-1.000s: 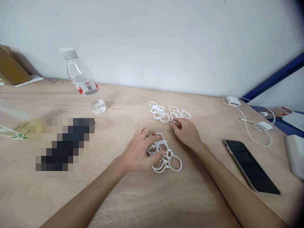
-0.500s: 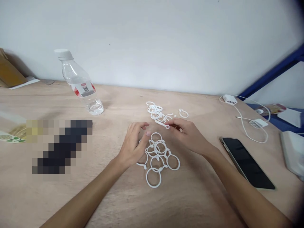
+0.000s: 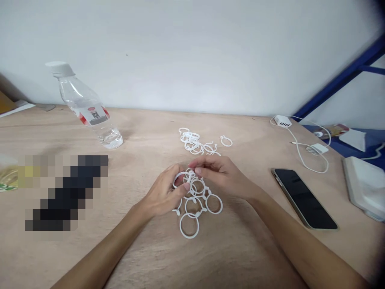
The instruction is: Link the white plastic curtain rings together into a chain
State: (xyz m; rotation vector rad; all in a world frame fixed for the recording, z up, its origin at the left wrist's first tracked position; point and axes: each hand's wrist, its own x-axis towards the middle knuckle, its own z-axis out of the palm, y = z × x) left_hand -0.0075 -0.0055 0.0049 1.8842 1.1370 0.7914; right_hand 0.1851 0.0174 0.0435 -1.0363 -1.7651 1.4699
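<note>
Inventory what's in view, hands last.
Handled ring: one, white, between hands
Near rings: several, white, centre front
Far rings: several, white, centre rear
Lone ring: one, white, centre rear
Water bottle: one, clear, rear left
Pixelated object: one, dark, left
Patterned item: one, greenish, left edge
Box: one, yellowish, left edge
Smartphone: one, black, right
USB charger: one, white, rear right
Cables: count unclear, white, by charger
Plug adapter: one, white, by cables
Boxy device: one, white, right edge
Frame: one, blue, right
Packet: one, reddish, rear right
Table: one, brown, underneath
Wall: one, whitish, behind
Left hand: one, bare, centre
Right hand: one, bare, centre
</note>
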